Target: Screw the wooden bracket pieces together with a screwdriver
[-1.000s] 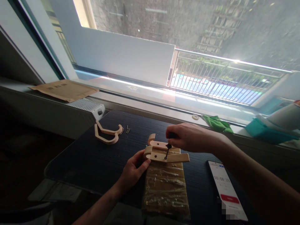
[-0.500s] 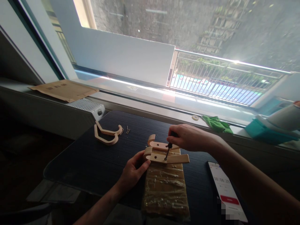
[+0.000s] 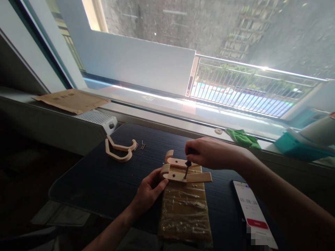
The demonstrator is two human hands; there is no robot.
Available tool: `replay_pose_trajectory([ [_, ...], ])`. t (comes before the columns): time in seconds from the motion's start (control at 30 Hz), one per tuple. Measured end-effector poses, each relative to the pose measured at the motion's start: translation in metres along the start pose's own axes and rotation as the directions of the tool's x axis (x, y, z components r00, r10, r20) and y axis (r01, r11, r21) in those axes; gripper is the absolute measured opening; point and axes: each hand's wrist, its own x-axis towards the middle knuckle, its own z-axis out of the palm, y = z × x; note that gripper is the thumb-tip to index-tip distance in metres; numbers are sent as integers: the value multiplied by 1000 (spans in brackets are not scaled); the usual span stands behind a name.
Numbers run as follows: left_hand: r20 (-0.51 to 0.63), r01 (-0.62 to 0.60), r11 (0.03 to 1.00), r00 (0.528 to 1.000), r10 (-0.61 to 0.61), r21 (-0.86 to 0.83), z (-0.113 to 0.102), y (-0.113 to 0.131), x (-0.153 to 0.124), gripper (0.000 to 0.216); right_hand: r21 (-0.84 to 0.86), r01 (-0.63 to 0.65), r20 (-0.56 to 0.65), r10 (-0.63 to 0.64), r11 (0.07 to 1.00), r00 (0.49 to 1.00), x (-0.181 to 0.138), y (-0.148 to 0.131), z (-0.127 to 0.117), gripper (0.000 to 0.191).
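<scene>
My right hand (image 3: pixel 209 152) is closed round the dark handle of a small screwdriver (image 3: pixel 186 168), whose tip stands on the nearer of two wooden hooks (image 3: pixel 193 177). My left hand (image 3: pixel 148 191) grips that hook's curled left end. The second wooden hook (image 3: pixel 175 160) lies just behind it. Both hooks rest on the far end of a board wrapped in clear plastic (image 3: pixel 185 211) on the dark table (image 3: pixel 104 174).
Two more wooden hooks (image 3: pixel 119 149) and a few small screws (image 3: pixel 142 144) lie at the table's far left. A phone (image 3: pixel 255 212) showing a timer lies to the right. On the sill are a cardboard sheet (image 3: pixel 72 99), a green cloth (image 3: pixel 242 137) and a teal box (image 3: pixel 300 146).
My right hand has shifted slightly on the screwdriver handle, up and back again. The hooks, the board and my left hand stay in place.
</scene>
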Motion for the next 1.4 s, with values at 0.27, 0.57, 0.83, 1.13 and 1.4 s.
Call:
replay_pose_trajectory([
  [0.27, 26, -21, 999, 999, 21, -28, -1, -1, -2, 28, 20, -59, -22, 59, 998, 998, -2, 2, 3, 24],
  [0.57, 31, -42, 999, 999, 42, -8, -1, 1, -3, 24, 21, 42, -92, -40, 999, 995, -18, -9, 5, 17],
  [0.83, 42, -34, 999, 999, 35, -20, -1, -2, 1, 26, 58, -26, -148, 34, 998, 988, -21, -9, 18, 19],
  [1.13, 26, -48, 999, 999, 48, 23, -2, -1, 0, 25, 3, -16, -189, 16, 1000, 982, -28, -13, 16, 16],
  [1.4, 16, -41, 999, 999, 40, 21, -1, -1, -1, 27, 52, -14, -195, 24, 999, 980, -28, -8, 20, 15],
])
